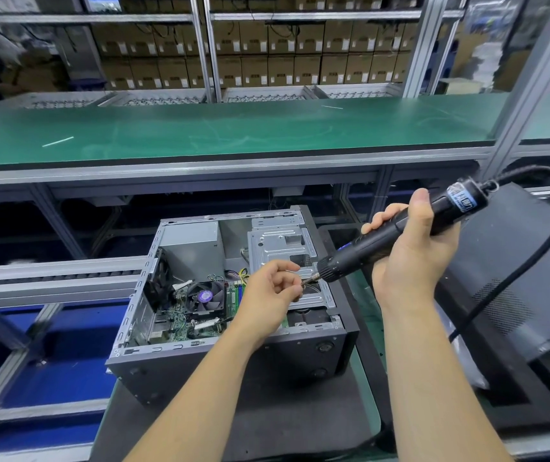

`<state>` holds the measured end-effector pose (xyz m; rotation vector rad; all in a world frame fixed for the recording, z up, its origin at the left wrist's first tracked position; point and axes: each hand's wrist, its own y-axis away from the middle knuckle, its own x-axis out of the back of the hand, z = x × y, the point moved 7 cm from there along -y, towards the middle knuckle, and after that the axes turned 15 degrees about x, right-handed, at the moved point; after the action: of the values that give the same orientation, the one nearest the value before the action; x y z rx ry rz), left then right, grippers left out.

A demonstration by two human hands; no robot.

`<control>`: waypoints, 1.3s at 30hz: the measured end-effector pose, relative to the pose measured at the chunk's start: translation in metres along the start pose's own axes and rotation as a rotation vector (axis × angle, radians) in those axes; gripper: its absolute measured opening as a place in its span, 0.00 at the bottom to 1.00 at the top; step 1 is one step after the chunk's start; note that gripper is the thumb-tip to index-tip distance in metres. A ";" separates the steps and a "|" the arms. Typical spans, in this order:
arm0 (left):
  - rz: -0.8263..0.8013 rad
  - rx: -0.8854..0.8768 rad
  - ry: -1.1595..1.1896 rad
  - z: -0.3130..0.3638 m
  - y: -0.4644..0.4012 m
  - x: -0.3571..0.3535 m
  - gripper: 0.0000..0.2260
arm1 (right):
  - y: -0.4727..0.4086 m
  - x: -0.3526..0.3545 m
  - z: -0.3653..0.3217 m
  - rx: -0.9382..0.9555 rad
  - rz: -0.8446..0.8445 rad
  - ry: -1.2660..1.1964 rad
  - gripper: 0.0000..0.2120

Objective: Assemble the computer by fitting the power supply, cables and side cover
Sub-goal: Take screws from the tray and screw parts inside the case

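Right hand (pixel 410 251) fingers wrapped tight round the screwdriver (pixel 396 233), held tilted, bit end down-left, cable (pixel 530 261) trailing off its rear. Left hand (pixel 272 290) fingers curled together, pinching at the bit tip (pixel 310 280); whether a screw sits there is too small to tell. Both hands hover over the case (pixel 233 331), which lies open side up on the tabletop (pixel 365 305). PSU (pixel 192 246) in back left corner, fan (pixel 207 296) on board, drive cage (pixel 283 248) at right. Side cover (pixel 513 281) leans just right of case.
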<state>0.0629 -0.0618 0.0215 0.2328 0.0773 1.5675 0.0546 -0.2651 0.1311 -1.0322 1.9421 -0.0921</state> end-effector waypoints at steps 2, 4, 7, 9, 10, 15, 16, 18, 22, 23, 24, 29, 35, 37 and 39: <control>-0.006 0.002 0.014 -0.001 0.000 0.000 0.13 | 0.000 0.001 0.000 0.000 0.003 0.003 0.19; -0.016 0.010 0.033 -0.003 0.000 0.000 0.13 | 0.001 0.002 0.000 0.004 0.002 0.003 0.18; -0.025 0.024 0.052 -0.007 -0.001 0.002 0.13 | 0.001 0.001 -0.003 0.010 -0.001 -0.003 0.15; -0.030 0.024 0.058 -0.009 -0.001 0.003 0.12 | 0.000 0.000 -0.004 0.010 0.002 -0.010 0.15; -0.034 0.020 0.066 -0.009 0.000 0.003 0.12 | -0.001 0.000 -0.005 0.011 0.000 -0.006 0.15; -0.047 0.004 0.084 -0.006 0.000 0.001 0.12 | 0.001 0.001 -0.003 -0.004 0.001 0.000 0.16; -0.049 0.001 0.084 -0.006 -0.001 0.001 0.12 | 0.001 0.001 -0.002 -0.010 0.002 0.000 0.16; -0.054 -0.003 0.087 -0.007 -0.001 0.001 0.12 | 0.002 0.001 -0.001 -0.015 0.000 -0.004 0.17; -0.063 -0.004 0.112 -0.008 -0.001 0.002 0.12 | 0.002 0.002 0.000 -0.026 0.002 -0.007 0.17; -0.065 -0.002 0.116 -0.009 -0.001 0.002 0.12 | 0.002 0.002 0.000 -0.030 0.006 -0.010 0.17; -0.068 0.002 0.122 -0.009 -0.001 0.003 0.12 | 0.002 0.003 0.000 -0.035 0.009 -0.014 0.17; -0.105 0.029 0.195 -0.012 0.000 0.004 0.13 | 0.001 0.004 0.002 -0.056 -0.005 -0.028 0.16; -0.055 -0.023 0.009 -0.003 0.001 0.005 0.13 | 0.003 0.000 0.000 -0.001 -0.034 0.000 0.13; -0.002 -0.033 0.012 -0.002 0.001 0.006 0.13 | 0.007 -0.001 -0.001 0.058 -0.027 0.037 0.13; 0.033 -0.042 0.021 -0.003 0.002 0.007 0.13 | 0.011 -0.004 0.000 0.085 -0.043 0.057 0.14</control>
<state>0.0602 -0.0542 0.0201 0.1852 0.0567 1.6032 0.0486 -0.2553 0.1292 -1.0250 1.9507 -0.2288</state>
